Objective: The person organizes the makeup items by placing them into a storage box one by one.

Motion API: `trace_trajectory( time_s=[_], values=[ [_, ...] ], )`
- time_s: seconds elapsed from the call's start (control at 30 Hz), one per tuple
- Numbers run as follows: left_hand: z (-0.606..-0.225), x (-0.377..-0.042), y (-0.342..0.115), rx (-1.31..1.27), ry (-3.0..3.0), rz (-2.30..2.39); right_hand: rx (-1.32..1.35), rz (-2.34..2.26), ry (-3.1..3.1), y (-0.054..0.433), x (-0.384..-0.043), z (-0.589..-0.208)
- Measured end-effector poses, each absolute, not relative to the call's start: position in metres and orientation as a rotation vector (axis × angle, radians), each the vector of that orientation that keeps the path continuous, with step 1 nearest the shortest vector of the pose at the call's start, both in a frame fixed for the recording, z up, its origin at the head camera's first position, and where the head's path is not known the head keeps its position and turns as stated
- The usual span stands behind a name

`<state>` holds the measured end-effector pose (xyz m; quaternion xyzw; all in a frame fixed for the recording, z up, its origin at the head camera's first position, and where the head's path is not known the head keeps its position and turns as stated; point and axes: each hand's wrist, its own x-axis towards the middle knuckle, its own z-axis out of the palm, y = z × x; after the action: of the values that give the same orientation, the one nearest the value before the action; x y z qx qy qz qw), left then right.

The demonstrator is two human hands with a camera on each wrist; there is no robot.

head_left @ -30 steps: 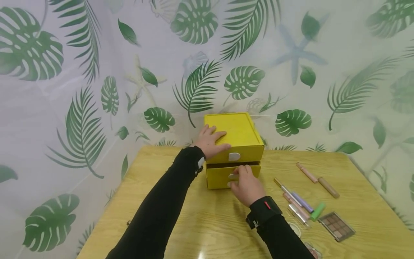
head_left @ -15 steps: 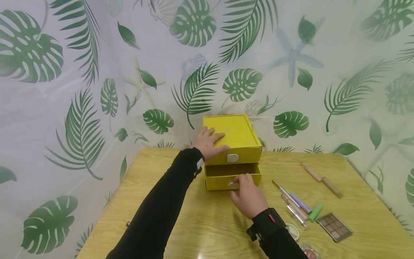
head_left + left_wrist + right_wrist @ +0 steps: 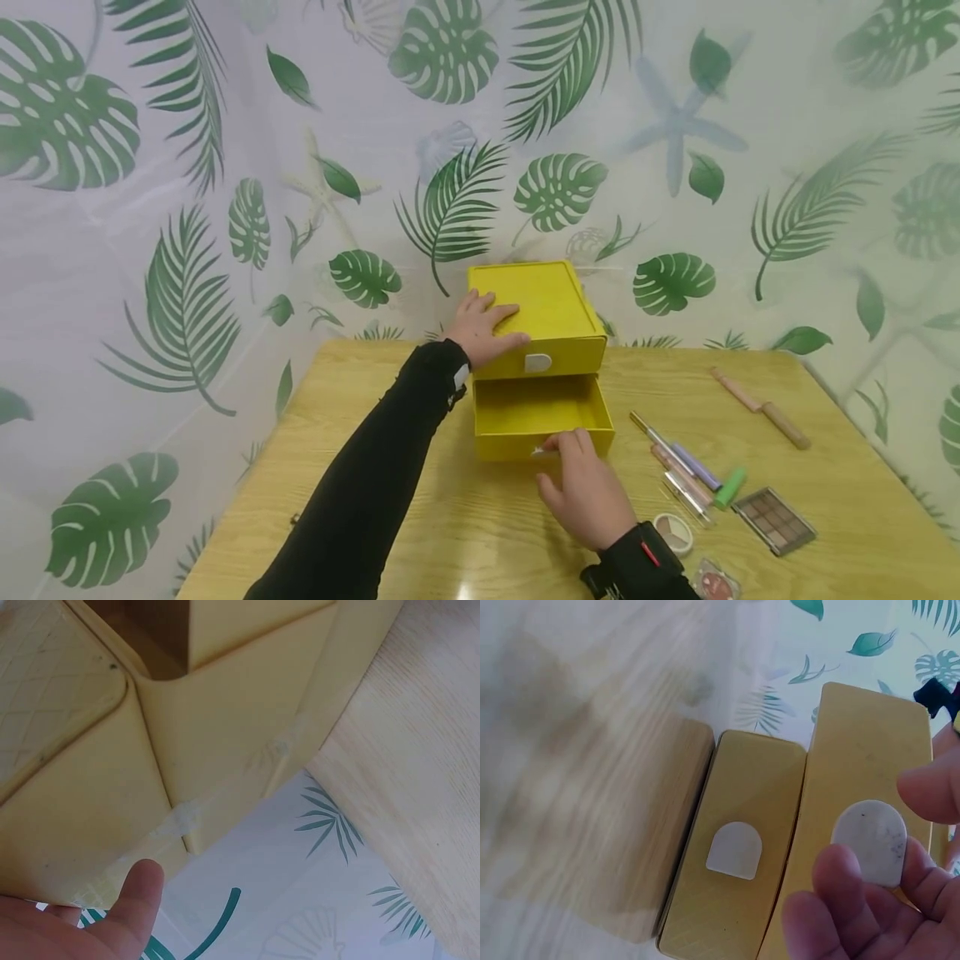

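Yellow lower drawer (image 3: pixel 506 448), now farther out, seems accessible; right fingers (image 3: pixel 564 443) grip its tab (image 3: pixel 868 838), left fingers (image 3: pixel 502 314) spread on the box (image 3: pixel 534 292).

A hand could dip from above into the lower drawer (image 3: pixel 502 447) through its open front part; the upper drawer (image 3: pixel 570 357) overhangs farther back. The right hand (image 3: pixel 588 492) at the handle (image 3: pixel 537 451) blocks the front approach, and the left sleeve (image 3: pixel 378 467) the near left. Rightward, a narrow strip of bare table (image 3: pixel 624 450) separates drawer from makeup tubes (image 3: pixel 684 472).
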<state>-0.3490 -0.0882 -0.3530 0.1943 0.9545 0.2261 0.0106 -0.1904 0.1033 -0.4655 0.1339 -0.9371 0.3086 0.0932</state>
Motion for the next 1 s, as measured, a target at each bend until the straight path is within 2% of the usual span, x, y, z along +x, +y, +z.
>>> trace_trajectory(
  time_s=[0.3, 1.0],
  values=[
    [-0.353, -0.346, -0.089, 0.604, 2.957, 0.711, 0.419, 0.981, -2.814, 0.107, -0.168, -0.470],
    [-0.355, -0.352, -0.090, 0.609, 2.975, 0.696, 0.525, 0.978, -2.775, 0.130, -0.158, -0.480]
  ],
)
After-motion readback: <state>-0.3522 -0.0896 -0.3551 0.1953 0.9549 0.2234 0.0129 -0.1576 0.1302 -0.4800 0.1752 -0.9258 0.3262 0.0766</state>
